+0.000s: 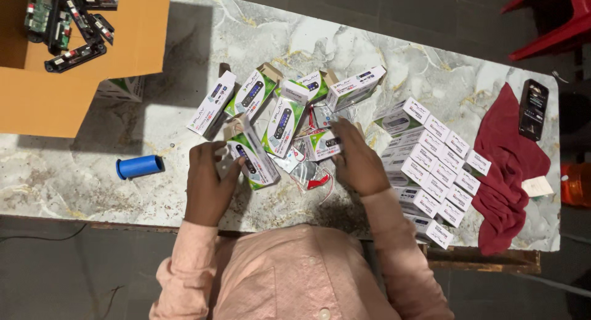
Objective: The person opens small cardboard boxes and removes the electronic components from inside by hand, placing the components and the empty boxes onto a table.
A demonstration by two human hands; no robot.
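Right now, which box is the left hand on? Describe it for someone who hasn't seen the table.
On the marble table, find the loose pile of green-and-white boxes at centre. The left hand touches the long box nearest the person, lying diagonally; unlike the neat closed stack on the right, its end flap is open.

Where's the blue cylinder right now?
In the head view, the blue plastic cylinder lies on the marble table, beyond the person's left hand, below the cardboard box.

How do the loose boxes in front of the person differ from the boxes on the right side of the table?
The loose boxes lie scattered at different angles, several with open flaps; the stacked boxes sit closed in neat rows. The loose ones show green and white faces with a picture; the stacked ones show mostly white ends. The left hand grips a loose box only. Both groups look the same kind of carton.
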